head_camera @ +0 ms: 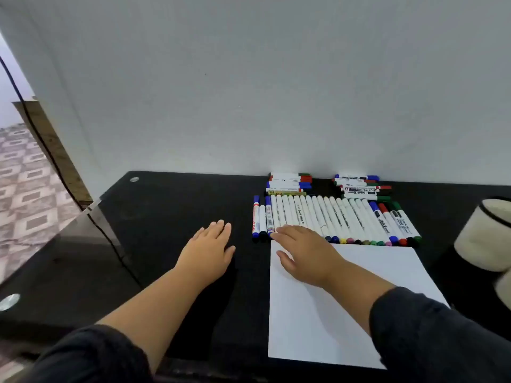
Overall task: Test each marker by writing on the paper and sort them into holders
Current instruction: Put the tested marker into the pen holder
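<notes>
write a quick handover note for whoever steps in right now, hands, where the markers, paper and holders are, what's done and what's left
Left hand: open, flat on the black table, holding nothing.
Right hand: open, over the paper's top left corner, fingertips at the near ends of the leftmost markers; no marker gripped yet.
Row of markers: laid side by side just beyond the paper, all capped. Two more piles lie by the wall.
Paper: blank, no test marks.
Holders: pale cups at the right edge; contents not visible.
Done: apparently nothing tested.
Left: pick a marker, uncap, write, sort, repeat for all.
</notes>
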### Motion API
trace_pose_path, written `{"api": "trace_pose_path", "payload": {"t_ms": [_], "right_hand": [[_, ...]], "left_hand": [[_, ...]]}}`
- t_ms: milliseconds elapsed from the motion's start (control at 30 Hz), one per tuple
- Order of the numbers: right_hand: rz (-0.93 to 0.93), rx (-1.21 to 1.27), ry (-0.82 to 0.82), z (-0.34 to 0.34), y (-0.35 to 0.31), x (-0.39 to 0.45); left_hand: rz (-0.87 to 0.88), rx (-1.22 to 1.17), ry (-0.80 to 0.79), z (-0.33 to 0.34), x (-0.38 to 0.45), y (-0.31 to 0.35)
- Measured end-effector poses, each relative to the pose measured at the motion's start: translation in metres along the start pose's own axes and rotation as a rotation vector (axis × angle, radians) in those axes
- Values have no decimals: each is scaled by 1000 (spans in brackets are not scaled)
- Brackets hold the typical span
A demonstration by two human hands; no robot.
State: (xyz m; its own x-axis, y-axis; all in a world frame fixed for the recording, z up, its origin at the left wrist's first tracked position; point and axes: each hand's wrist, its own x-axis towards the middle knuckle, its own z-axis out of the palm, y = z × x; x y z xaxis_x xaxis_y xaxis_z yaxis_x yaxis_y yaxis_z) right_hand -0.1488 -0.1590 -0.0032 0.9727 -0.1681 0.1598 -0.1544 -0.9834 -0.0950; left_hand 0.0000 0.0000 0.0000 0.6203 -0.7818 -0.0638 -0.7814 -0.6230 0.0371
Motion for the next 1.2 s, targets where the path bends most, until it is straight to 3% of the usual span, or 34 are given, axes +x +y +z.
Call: {"api": "trace_pose_path", "payload": {"t_ms": [233, 433, 733, 933, 1200], "right_hand": [[-53, 91, -64, 28, 1, 11], [-16, 143, -60, 40, 5, 12], [15, 205, 18, 46, 8, 11], [-51, 147, 184, 34, 18, 41], [-181, -221, -101, 16, 20, 113]], "left_hand": [[-19, -118, -120, 31, 11, -22], [-28, -203, -77, 48, 10, -28], [-11, -249, -37, 48, 9, -28], [-10, -262, -25, 47, 8, -28], [-7, -287, 5, 46, 9, -27]]}}
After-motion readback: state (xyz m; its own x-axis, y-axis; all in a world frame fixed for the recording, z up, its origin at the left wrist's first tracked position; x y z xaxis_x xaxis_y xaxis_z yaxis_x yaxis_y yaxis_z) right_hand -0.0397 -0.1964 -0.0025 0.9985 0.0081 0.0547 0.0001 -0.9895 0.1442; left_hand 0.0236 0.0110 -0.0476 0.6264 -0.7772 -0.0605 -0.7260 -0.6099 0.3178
